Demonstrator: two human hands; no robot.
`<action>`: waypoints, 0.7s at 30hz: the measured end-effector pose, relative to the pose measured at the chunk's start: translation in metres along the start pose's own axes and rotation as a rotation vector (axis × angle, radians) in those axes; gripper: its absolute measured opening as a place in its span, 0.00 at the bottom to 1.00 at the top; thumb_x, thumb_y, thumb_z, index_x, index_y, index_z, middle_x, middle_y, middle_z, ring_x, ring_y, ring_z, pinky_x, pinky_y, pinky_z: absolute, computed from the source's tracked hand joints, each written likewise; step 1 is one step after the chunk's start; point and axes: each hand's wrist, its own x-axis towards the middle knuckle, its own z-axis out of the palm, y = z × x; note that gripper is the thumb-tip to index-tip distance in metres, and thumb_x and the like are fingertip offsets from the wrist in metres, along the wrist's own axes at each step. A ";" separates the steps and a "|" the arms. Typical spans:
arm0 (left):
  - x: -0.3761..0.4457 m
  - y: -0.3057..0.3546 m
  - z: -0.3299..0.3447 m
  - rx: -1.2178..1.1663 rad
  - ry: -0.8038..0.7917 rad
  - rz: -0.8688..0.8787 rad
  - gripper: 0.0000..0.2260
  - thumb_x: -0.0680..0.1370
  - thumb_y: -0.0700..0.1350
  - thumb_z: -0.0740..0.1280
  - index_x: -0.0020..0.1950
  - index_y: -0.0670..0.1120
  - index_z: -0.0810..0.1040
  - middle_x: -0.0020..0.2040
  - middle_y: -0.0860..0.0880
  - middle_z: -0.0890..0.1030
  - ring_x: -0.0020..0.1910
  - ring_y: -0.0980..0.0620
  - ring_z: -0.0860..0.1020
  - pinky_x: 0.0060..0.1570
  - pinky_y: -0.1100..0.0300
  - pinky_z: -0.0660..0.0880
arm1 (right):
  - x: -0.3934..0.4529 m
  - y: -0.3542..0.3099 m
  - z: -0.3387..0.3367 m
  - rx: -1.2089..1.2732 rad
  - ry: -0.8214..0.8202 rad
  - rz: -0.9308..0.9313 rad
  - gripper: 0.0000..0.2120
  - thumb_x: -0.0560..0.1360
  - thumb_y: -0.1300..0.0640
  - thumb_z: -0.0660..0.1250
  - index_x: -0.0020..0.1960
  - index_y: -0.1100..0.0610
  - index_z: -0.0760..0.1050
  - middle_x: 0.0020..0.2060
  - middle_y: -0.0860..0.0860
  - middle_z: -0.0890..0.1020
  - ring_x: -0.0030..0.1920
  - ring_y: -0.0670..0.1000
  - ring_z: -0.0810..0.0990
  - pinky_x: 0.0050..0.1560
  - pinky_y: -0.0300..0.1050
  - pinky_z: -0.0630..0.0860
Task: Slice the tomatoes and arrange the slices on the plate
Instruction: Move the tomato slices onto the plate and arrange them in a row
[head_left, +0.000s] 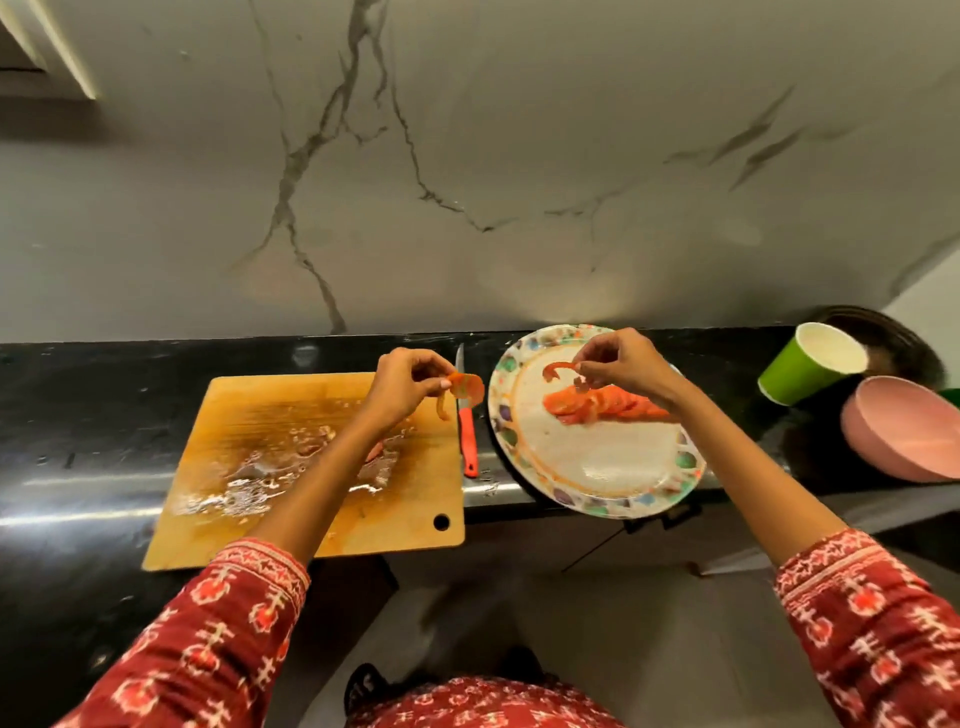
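- Left hand (402, 384): fingers curled, pinching a few thin tomato slices (466, 391) above the far right corner of the cutting board (249, 415). Slices are round and floppy; one limp strip hangs down from the pinch.
- Right hand (621, 364): fingertips pinched on a single curled tomato piece (555, 370), held over the far part of the plate (587, 467).
- Plate: round, glossy, white centre, rim with coloured blotches. It sits on the black counter (78, 415), just right of the board.
- Sliced tomato row (602, 405) lies on the plate's far half, overlapping like shingles; long axis runs left to right, tilting slightly toward the near right.
- Board: wooden, rectangular, hole in its near right corner, surface wet with juice and pulp.
- Knife (466, 415): red handle, narrow blade pointing away toward the wall, lying between board and plate.
- Far right: green paper cup (800, 369) tipped over, pink bowl (904, 436) beside it.
- Wall behind: pale marble with dark veins.
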 end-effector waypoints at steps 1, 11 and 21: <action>0.006 0.004 0.012 -0.012 -0.011 0.002 0.07 0.72 0.34 0.69 0.49 0.40 0.81 0.41 0.50 0.80 0.38 0.62 0.78 0.39 0.71 0.76 | -0.001 0.006 -0.006 -0.023 0.017 0.002 0.03 0.74 0.66 0.68 0.48 0.64 0.79 0.39 0.56 0.82 0.36 0.47 0.82 0.38 0.35 0.80; 0.041 0.022 0.079 -0.025 -0.058 0.039 0.07 0.71 0.33 0.70 0.48 0.40 0.81 0.44 0.49 0.81 0.41 0.62 0.78 0.42 0.72 0.76 | 0.022 0.038 0.007 -0.251 -0.095 -0.072 0.07 0.70 0.67 0.70 0.48 0.64 0.81 0.44 0.58 0.83 0.41 0.49 0.79 0.44 0.42 0.77; 0.048 0.025 0.081 -0.009 -0.049 -0.002 0.05 0.73 0.34 0.69 0.47 0.41 0.81 0.43 0.50 0.80 0.42 0.61 0.77 0.39 0.73 0.74 | 0.044 0.054 0.030 -0.362 -0.009 -0.079 0.04 0.72 0.63 0.70 0.47 0.63 0.81 0.44 0.57 0.83 0.40 0.48 0.76 0.42 0.40 0.73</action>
